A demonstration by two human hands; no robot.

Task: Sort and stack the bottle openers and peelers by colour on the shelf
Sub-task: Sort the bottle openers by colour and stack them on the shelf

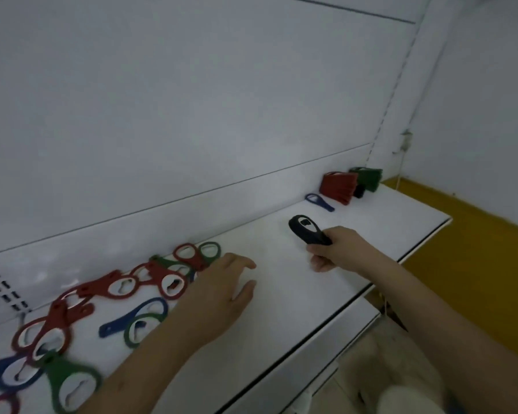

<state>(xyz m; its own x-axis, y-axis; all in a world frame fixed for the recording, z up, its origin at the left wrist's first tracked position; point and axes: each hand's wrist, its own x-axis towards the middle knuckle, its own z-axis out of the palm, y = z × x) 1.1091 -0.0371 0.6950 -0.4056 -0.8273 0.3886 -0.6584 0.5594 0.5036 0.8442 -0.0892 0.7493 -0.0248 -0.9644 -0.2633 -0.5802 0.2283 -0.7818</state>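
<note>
The right hand (332, 251) curls around the handle of a black bottle opener (307, 230), gripping it with the looped head pointing toward eleven o'clock, above the white shelf (281, 294); whether the opener touches the surface cannot be told. The left hand (222, 288) lies palm down over the shelf with its fingers relaxed and slightly spread, holding nothing, its fingertips close to the right end of the loose pile.

That pile of unsorted openers runs from the left hand toward eight o'clock. Nearest the hand, at its eleven o'clock, a red opener (186, 252) and a green opener (211, 251) lie side by side, overlapping others beneath. More red ones (120, 285) chain toward the lower left, and a blue opener (144, 312) lies at the hand's eight o'clock, crossed by a green one (136, 328). In the lower left corner sit another green opener (72, 386) and a blurred blue one (9, 375).

Toward one o'clock from the right hand, at the far end of the shelf, a single blue opener (319, 201) lies flat against the back wall. Just beyond it stands a red stack (338, 186) of pieces set on edge, and at its two o'clock a green stack (368, 177), with a small dark item (359, 192) between the two, too small to identify.

A yellow floor strip (476, 234) shows beyond the shelf's right edge.
</note>
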